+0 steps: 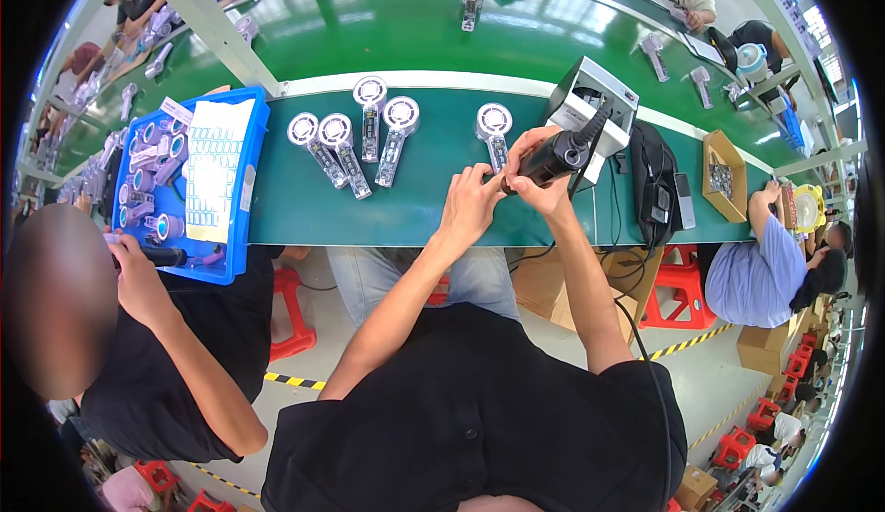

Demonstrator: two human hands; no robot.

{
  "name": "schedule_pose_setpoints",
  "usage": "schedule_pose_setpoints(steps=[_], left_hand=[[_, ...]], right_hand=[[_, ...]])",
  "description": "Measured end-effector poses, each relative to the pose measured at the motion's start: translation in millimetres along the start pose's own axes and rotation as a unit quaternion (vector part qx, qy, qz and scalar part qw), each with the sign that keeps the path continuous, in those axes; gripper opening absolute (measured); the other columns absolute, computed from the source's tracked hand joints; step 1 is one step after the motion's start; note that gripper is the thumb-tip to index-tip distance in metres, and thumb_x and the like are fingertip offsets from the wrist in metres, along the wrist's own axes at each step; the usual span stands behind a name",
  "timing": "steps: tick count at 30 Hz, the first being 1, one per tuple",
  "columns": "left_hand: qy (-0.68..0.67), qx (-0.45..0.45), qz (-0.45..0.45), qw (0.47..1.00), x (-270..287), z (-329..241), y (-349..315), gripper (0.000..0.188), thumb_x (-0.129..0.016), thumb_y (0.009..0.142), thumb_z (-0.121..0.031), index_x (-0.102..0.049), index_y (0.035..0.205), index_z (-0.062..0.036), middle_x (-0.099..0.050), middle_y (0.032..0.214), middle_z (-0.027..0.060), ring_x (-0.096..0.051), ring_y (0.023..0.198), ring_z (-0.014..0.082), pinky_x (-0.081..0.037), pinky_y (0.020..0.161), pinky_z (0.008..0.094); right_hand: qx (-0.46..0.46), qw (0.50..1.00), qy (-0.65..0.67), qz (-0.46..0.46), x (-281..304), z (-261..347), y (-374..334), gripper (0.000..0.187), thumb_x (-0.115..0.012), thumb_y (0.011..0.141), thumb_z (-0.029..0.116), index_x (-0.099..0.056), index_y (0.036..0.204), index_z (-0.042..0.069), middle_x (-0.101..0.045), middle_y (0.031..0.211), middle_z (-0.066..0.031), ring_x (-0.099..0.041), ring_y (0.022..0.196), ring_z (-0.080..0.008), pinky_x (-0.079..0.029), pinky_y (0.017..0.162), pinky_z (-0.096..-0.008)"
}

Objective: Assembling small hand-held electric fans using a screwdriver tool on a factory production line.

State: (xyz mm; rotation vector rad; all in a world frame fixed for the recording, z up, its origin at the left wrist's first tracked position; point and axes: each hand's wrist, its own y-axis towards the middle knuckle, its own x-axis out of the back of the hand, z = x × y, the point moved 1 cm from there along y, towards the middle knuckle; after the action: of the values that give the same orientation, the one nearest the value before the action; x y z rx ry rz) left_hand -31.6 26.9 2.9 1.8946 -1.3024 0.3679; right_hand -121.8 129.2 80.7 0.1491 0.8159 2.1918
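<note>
A handheld fan (494, 121) with a round white head and an opened handle lies on the green bench in front of me. My left hand (468, 206) has its fingers closed at the lower end of that handle, which they partly hide. In my right hand (535, 176) is a black electric screwdriver (557, 159), gripped around its body. Its tip is down by my left fingertips, and I cannot see exactly what it touches. Several similar fans (336, 134) lie to the left, their handles open and circuit parts showing.
A blue bin (251, 157) of fan parts stands left, a paper sheet (214, 171) on it. To the right are a grey power box (597, 88), a black bag (653, 180) and a carton of small parts (725, 178). Co-workers sit both sides; a green belt (396, 33) runs behind.
</note>
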Motion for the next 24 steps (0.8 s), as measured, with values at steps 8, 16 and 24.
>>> schedule_pose_setpoints(steps=[8, 16, 24], left_hand=[[0.008, -0.005, 0.001, 1.000, -3, 3, -2, 0.025, -0.072, 0.084, -0.011, -0.066, 0.107, -0.0062, -0.058, 0.103, 0.0099, -0.057, 0.094, 0.0297, -0.043, 0.079, 0.0422], [0.017, -0.010, 0.007, 1.000, -3, 3, -2, 0.035, -0.075, 0.081, -0.011, -0.067, 0.115, -0.0123, -0.058, 0.104, 0.0094, -0.057, 0.095, 0.0284, -0.044, 0.079, 0.0413], [0.106, -0.023, 0.000, 0.994, -4, 12, 27, 0.048, -0.074, 0.079, -0.008, -0.063, 0.125, -0.0139, -0.060, 0.121, 0.0151, -0.059, 0.100, 0.0314, -0.044, 0.083, 0.0447]], right_hand=[[-0.027, 1.000, -0.013, -0.007, 4, -2, -3, 0.047, -0.081, 0.071, 0.011, -0.054, 0.107, -0.001, -0.063, 0.076, -0.0091, -0.057, 0.062, -0.0102, -0.043, 0.055, -0.0231], [-0.017, 0.996, -0.061, -0.055, -6, 7, -6, 0.043, -0.075, 0.076, -0.002, -0.051, 0.112, -0.004, -0.063, 0.076, -0.0080, -0.055, 0.063, -0.0086, -0.043, 0.057, -0.0230], [0.097, 0.965, -0.128, -0.208, 13, 18, -25, 0.056, -0.064, 0.086, -0.006, -0.032, 0.132, 0.005, -0.058, 0.076, -0.0085, -0.060, 0.060, -0.0168, -0.052, 0.061, -0.0347]])
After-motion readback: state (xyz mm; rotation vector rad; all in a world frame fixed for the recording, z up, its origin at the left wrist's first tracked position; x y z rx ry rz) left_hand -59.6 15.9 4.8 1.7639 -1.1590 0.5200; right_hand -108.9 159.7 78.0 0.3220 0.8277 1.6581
